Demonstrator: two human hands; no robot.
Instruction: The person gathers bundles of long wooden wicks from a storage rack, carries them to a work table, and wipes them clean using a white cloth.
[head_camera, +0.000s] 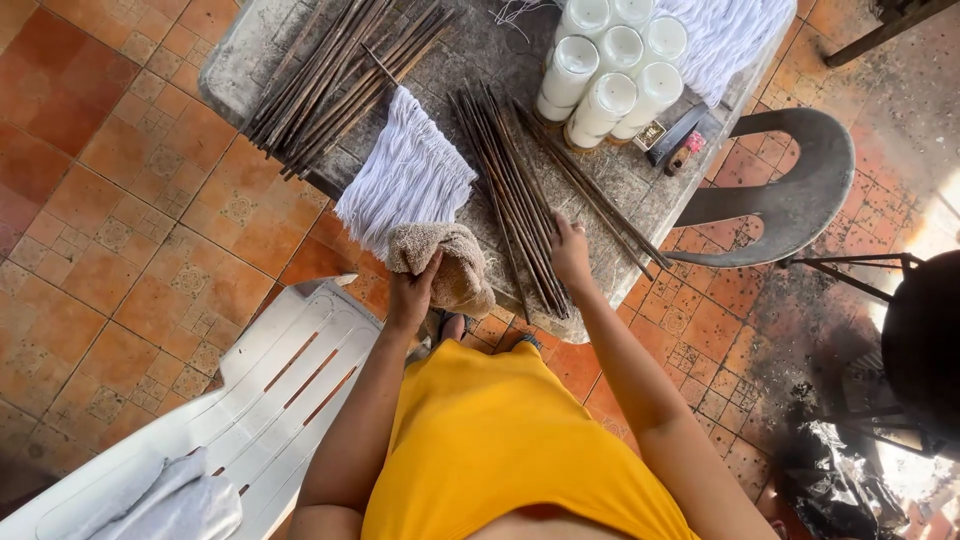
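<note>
My left hand (411, 295) grips a crumpled tan cloth (452, 262) at the near edge of a worn grey table (610, 180). My right hand (569, 250) rests on a bundle of thin dark sticks (515, 200) lying on the table, fingers curled over their near ends. A bunch of white strings (408, 175) hangs over the table edge just left of the cloth. A second, larger pile of dark sticks (340, 75) lies at the far left of the table. Several white candles in glass jars (610, 65) stand together at the far side.
More white strings (725, 35) lie at the far right of the table. A small dark tool with a pink end (682, 145) lies beside the candles. A grey plastic chair (790, 185) stands to the right, a white plastic chair (270, 400) with a white cloth (165, 505) to my left.
</note>
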